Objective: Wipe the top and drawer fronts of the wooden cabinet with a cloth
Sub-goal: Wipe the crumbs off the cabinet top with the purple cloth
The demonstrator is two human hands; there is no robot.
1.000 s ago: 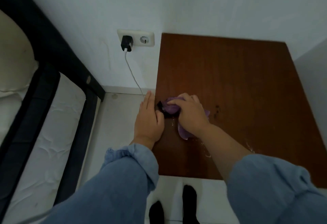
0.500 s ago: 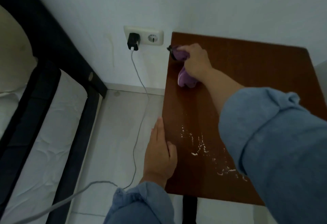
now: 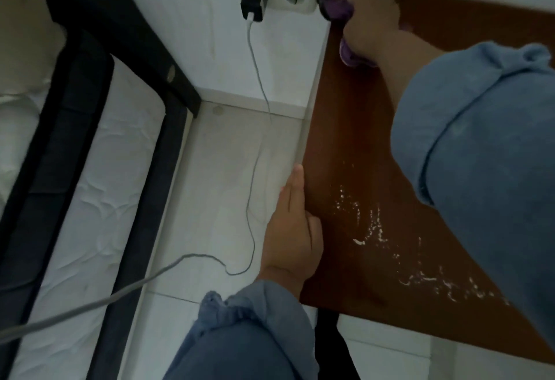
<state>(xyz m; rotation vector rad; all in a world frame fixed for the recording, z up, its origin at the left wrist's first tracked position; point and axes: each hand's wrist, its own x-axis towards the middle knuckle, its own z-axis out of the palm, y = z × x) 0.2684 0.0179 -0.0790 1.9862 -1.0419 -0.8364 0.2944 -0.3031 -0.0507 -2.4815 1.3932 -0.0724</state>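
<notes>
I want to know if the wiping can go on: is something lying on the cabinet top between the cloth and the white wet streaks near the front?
Nothing visible does. The purple cloth is under the right hand at the back left corner, and the bare cabinet top runs to the white streaks. Only the person's own right sleeve reaches over that stretch.

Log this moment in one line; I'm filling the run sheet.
right hand: pressing cloth at cabinet top's far-left corner | left hand: flat on left edge | wet streaks: near front

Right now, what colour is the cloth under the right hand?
Purple cloth, seen in the head view.
</notes>
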